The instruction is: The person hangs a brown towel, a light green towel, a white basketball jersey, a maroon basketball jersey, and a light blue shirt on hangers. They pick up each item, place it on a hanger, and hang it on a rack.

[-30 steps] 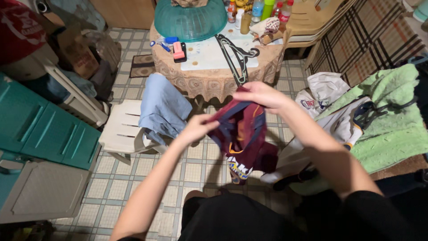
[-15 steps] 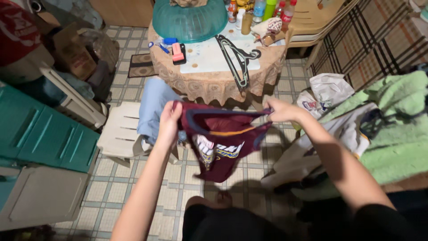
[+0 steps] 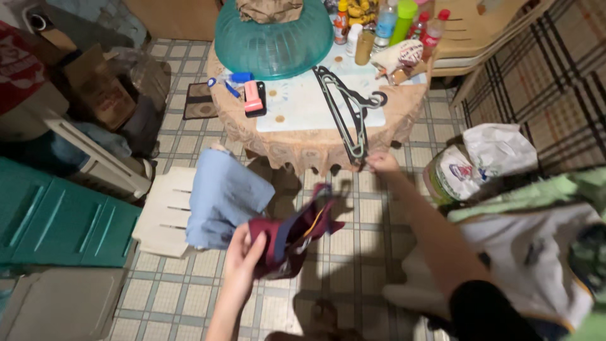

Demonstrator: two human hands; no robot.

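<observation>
The left hand (image 3: 243,252) clenches the maroon jersey (image 3: 297,230), which hangs bunched just right of its fingers. The right hand (image 3: 380,162) pinches the lower end of the dark hangers (image 3: 347,107) at the table (image 3: 303,142) edge.

From my feed the room is lit warm and unevenly, the light coming from above and somewhat behind the camera. The round table (image 3: 303,136) and the tiled floor (image 3: 366,252) near it are the brightest parts; the corners fall off into murk, darkest at lower left and along the right edge. My right hand (image 3: 380,162) and left hand (image 3: 243,256) throw long, soft shadows forward across the tiles. The maroon garment (image 3: 297,237) is smeared by motion blur. Straight lines bow outward near the frame edges. Fine grain shows in the dim areas.
</observation>
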